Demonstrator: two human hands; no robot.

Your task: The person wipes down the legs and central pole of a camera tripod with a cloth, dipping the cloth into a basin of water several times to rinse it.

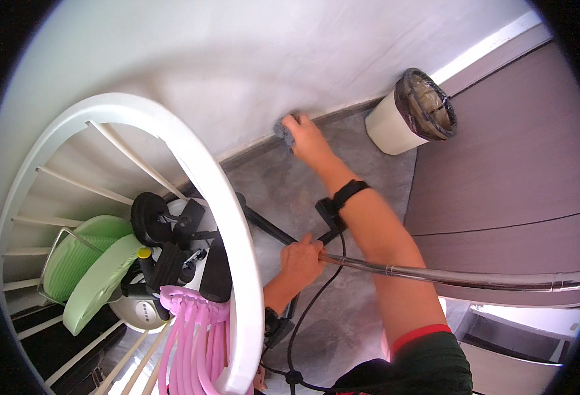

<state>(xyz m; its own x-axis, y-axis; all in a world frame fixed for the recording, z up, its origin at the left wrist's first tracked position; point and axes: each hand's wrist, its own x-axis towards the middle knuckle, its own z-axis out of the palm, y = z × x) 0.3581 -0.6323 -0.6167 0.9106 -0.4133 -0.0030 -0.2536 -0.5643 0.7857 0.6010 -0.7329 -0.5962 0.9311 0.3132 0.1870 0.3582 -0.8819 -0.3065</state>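
My right hand (307,139) reaches forward to the foot of the white wall, fingers closed round a crumpled grey cloth (284,131). The cloth touches the wall just above the dark skirting strip (240,157). Nearer to me, my left hand (301,261) is wrapped round the end of a shiny metal pole (428,272) that runs off to the right. Black bars (267,224) meet near that hand, low over the grey floor; how they join the pole is hidden. A black cord (309,309) hangs past my right forearm.
At left stands a round white rack (240,283) with thin spokes, holding light green plastic pieces (102,283), black parts (150,217) and pink hangers (194,329). A white bin (390,128) with a black liner stands by the wall, beside a brownish-purple panel (500,171).
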